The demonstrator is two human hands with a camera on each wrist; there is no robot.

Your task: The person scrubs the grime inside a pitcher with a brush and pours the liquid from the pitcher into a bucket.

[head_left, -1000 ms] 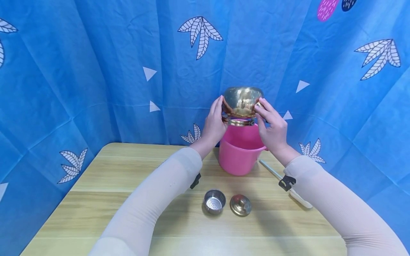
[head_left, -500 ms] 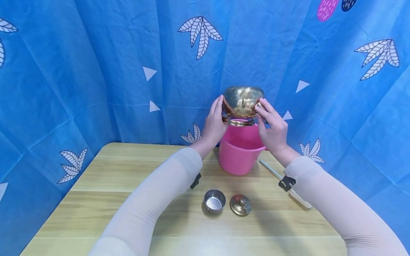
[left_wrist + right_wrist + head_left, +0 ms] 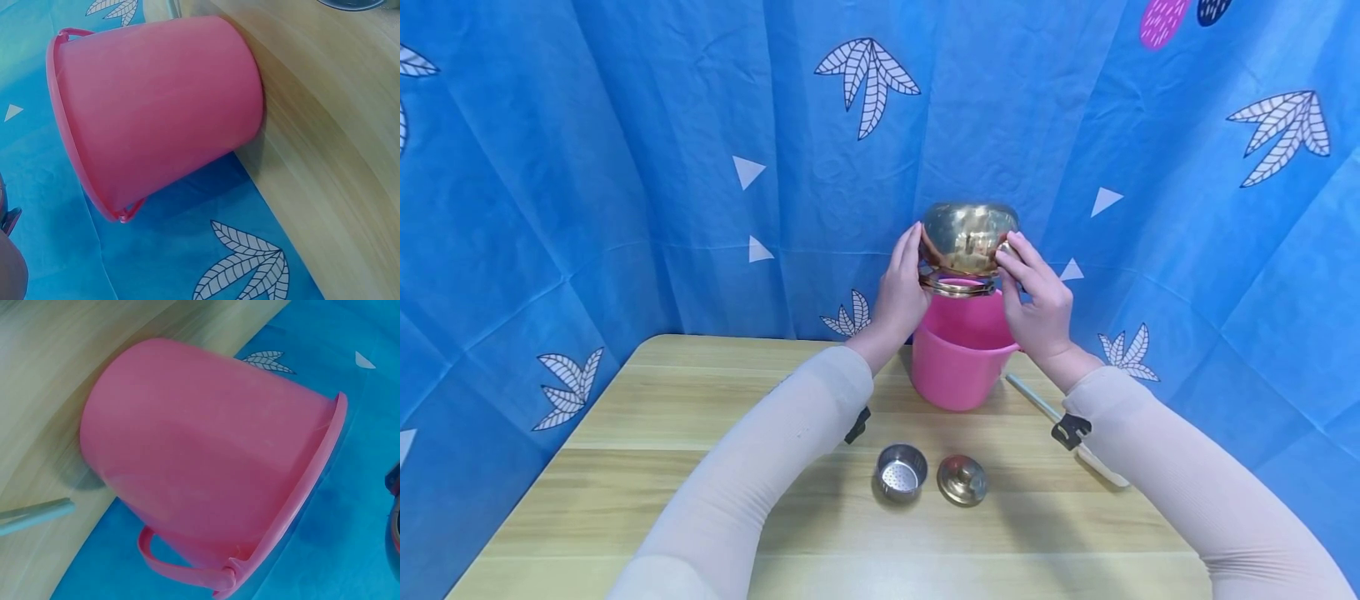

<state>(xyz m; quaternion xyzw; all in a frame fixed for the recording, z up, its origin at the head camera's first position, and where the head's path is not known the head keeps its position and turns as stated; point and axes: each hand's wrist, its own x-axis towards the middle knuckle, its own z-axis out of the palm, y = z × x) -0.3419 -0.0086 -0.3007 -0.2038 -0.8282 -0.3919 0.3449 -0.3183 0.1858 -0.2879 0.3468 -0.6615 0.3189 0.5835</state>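
A shiny brass-coloured teapot (image 3: pixel 970 235) is held up over the pink bucket (image 3: pixel 958 379), turned over with its rounded base upward. Its brass handle (image 3: pixel 957 287) hangs just below it, above the bucket's mouth. My left hand (image 3: pixel 898 287) holds the pot's left side, fingers pointing up along it. On the right side, my right hand (image 3: pixel 1037 296) grips the pot at a short round projection that looks like the spout. The pot's opening is hidden from view. Both wrist views show mostly the outer wall of the bucket (image 3: pixel 156 112).
On the wooden table (image 3: pixel 700 500) in front stand a perforated metal strainer cup (image 3: pixel 901 472) and a round knobbed lid (image 3: pixel 962 481). A brush-like tool with a pale blue handle (image 3: pixel 1032 395) lies right of the bucket, partly behind my sleeve. A blue patterned curtain (image 3: pixel 700 167) surrounds the table.
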